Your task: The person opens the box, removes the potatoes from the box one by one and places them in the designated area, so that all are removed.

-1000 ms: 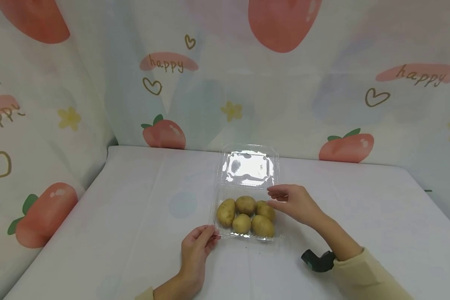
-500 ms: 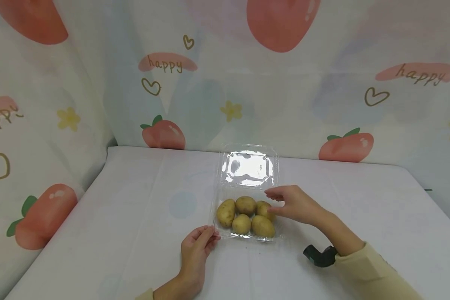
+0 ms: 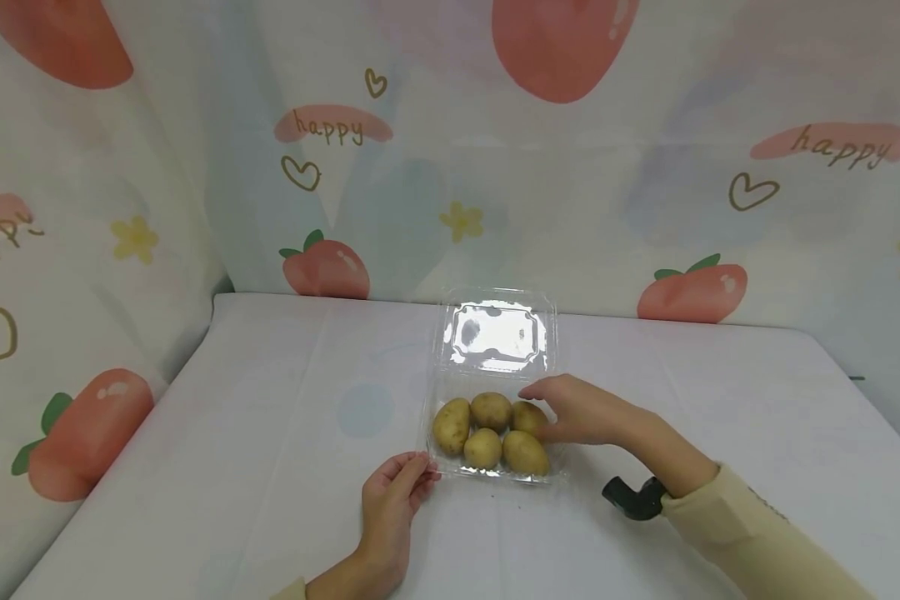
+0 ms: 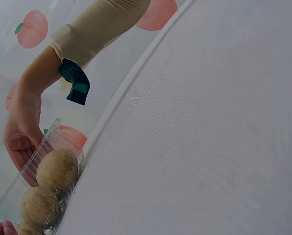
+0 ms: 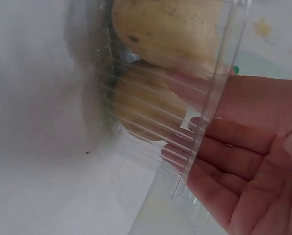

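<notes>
A clear plastic clamshell container (image 3: 450,473) holds several yellow-brown potatoes (image 3: 483,448), with its hinged lid (image 3: 495,337) folded back behind it. My left hand (image 3: 392,500) pinches the front left corner of the container between thumb and fingers. From the right, my right hand (image 3: 588,408) reaches over the rim and holds the back right potato (image 3: 527,416). Seen from the right wrist, the thumb lies on one side of that potato (image 5: 148,100) and the fingers dip inside the wall on the other. The hand partly hides this potato in the head view.
A white cloth (image 3: 270,467) covers the table. Behind and to the left hangs a printed curtain (image 3: 570,192) with fruit and hearts. At the right sleeve (image 3: 742,525) a dark curved device (image 3: 634,498) is worn. Dark specks lie in front of the container.
My right hand has moved down and slightly left, from hovering at the container's right edge to having its thumb and fingers around the back right potato. My left hand stays at the corner.
</notes>
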Tool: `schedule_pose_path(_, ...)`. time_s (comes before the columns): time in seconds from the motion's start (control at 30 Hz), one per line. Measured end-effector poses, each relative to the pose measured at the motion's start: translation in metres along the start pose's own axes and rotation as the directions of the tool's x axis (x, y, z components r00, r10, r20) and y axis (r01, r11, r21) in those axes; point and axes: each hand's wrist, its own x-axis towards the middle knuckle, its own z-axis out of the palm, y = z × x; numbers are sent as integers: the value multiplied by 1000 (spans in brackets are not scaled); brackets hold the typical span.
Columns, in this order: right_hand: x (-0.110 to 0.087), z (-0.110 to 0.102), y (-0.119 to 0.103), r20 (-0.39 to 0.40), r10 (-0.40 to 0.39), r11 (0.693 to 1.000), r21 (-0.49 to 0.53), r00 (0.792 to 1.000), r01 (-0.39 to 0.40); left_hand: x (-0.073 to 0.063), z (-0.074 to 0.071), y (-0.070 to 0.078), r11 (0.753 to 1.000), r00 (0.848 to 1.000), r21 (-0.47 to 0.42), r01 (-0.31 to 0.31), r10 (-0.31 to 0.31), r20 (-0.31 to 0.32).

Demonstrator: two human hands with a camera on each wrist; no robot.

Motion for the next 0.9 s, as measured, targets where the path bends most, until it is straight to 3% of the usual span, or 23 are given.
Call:
schedule_pose_path(0.43, 7, 8, -1, -22, -112, 988, -111, 993, 109, 0, 1, 1, 1000, 1000, 5, 5, -5, 4)
schedule_pose_path(0.9, 12, 9, -8, 5, -105, 978, -183, 994, 104, -1, 1, 1, 1000, 1000, 7, 5, -5, -3)
